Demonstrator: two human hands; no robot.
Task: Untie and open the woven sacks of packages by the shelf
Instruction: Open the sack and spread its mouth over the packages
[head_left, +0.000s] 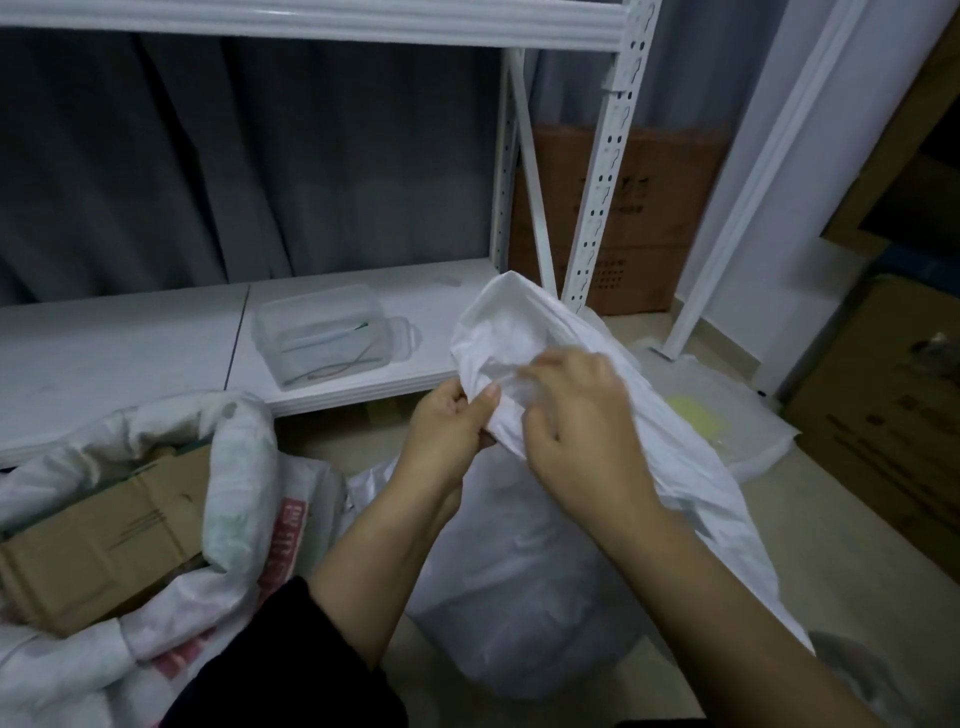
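Both hands work at the gathered neck of a white woven sack (519, 582) that stands on the floor in front of the white shelf (363, 374). The left hand (447, 431) grips the bunched fabric from the left, thumb on top and fingers curled beneath it. The right hand (576, 431) reaches in from the right, its fingers bent and pinching at the crumpled material near the neck; the exact point of hold is blurred. The sack's loose top (509, 322) rises above the hands, tilted toward the shelf upright.

To the left, a second woven sack (234, 467) with red print lies open, its rim rolled back, with a cardboard box (104, 540) showing inside.

On the lowest shelf board sits a clear plastic container (322, 338) holding thin wires. A brown carton (634, 208) stands behind the shelf upright, and a flat clear bag (727, 415) with a yellow item lies on the floor to the right.
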